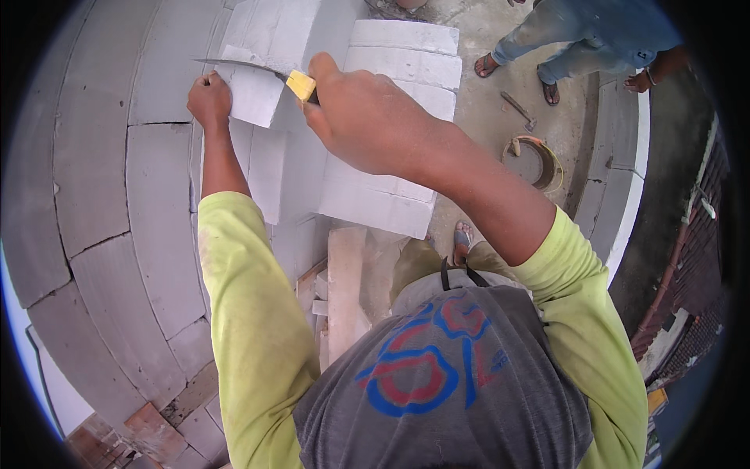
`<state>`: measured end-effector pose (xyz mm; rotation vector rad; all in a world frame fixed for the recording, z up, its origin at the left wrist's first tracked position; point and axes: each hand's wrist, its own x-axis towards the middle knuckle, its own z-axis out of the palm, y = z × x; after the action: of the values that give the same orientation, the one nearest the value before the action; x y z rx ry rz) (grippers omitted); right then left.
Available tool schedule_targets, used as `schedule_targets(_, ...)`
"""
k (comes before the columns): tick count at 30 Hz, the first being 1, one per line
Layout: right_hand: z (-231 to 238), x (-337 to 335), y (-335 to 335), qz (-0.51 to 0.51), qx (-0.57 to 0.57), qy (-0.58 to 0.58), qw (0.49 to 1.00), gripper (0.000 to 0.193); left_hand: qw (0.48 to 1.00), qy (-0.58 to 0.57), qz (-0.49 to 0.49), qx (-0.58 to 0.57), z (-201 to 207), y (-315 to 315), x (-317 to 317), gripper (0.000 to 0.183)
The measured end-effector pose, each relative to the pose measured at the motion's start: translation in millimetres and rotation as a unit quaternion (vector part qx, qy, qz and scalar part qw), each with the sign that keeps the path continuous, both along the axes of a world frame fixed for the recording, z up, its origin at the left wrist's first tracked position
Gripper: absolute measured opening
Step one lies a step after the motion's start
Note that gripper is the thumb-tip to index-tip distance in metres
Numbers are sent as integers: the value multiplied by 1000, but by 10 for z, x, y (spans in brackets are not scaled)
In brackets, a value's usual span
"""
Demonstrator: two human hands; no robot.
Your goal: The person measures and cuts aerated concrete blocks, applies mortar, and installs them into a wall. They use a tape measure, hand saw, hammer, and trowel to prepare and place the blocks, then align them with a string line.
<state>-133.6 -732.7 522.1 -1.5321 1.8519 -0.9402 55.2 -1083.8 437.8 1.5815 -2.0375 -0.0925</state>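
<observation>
My right hand (pixel 359 117) is wrapped round the yellow handle of a hand saw (pixel 301 84). From there the thin dark blade runs leftward across a pale lightweight concrete block (pixel 254 95). At the left end of that block is my left hand (pixel 209 100), its fingers curled closed close to the blade's far part. Whether those fingers grip the block's edge or something else is hidden. The sawn-at block lies on top of more white blocks (pixel 391 70), stacked just to the right.
A grey block wall (pixel 156 219) fills the left. A person (pixel 578 39) in jeans and sandals stands at the upper right, near a hammer (pixel 518 109) and a round bucket (pixel 533 162) on the floor. Another block wall (pixel 613 156) edges the right, with roof tiles (pixel 680 289) beyond.
</observation>
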Motion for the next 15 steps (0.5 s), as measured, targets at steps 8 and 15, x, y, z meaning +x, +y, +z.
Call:
schedule_targets(8, -93, -61, 941, 15, 39, -80, 996, 30, 999, -32, 3, 10, 20, 145, 55, 42)
schedule_targets(15, -79, -247, 871, 20, 56, -83, 995, 26, 1000, -14, 20, -9, -124, 43, 240, 41)
